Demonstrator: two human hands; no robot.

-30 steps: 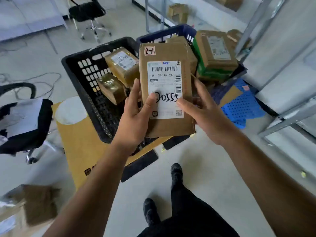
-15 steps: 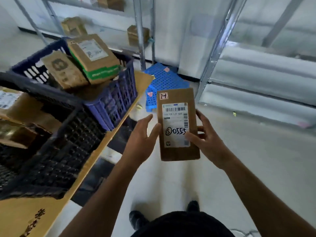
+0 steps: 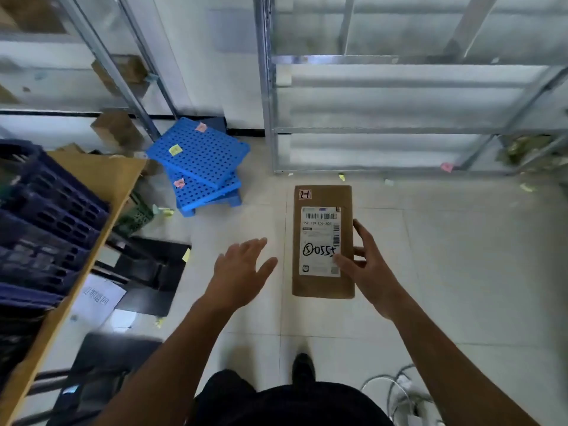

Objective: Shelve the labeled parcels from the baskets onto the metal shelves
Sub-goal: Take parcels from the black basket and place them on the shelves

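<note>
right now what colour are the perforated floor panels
Bright blue panels, best seen in the head view.

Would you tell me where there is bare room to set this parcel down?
The shelf tiers right of the grey upright look bare, save green clutter low at far right. Floor tiles right of the parcel are free. The left is crowded: blue panels, basket, boxes.
</note>
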